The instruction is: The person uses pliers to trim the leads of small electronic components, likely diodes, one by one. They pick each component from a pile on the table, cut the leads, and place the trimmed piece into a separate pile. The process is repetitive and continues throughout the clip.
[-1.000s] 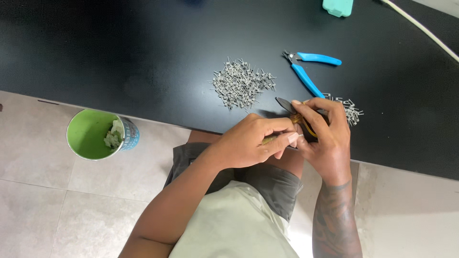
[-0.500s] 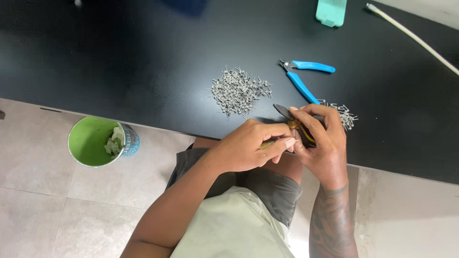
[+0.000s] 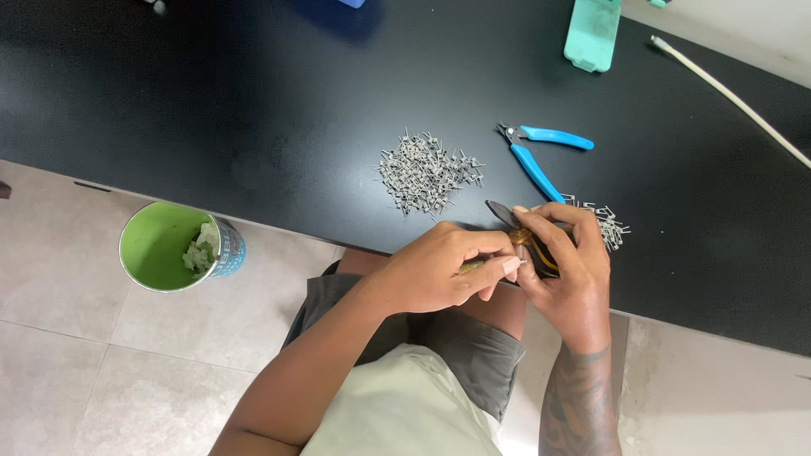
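Hands: left hand [image 3: 448, 274] pinches a small metal piece; right hand [image 3: 570, 270] grips dark pliers [image 3: 517, 226] at the surface [image 3: 253, 110] edge.
Done: large pile [image 3: 427, 173].
Left: small pile [image 3: 606, 224].

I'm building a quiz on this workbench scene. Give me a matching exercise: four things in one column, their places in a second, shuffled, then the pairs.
Things:
1. blue-handled cutters
2. green cup
3. large pile of metal pieces
4. dark pliers

Places:
A. on the floor, left of the person
B. held in the right hand
C. on the black table, left of the cutters
D. on the table, above the hands

Pairs: 1-D, 2-A, 3-C, 4-B
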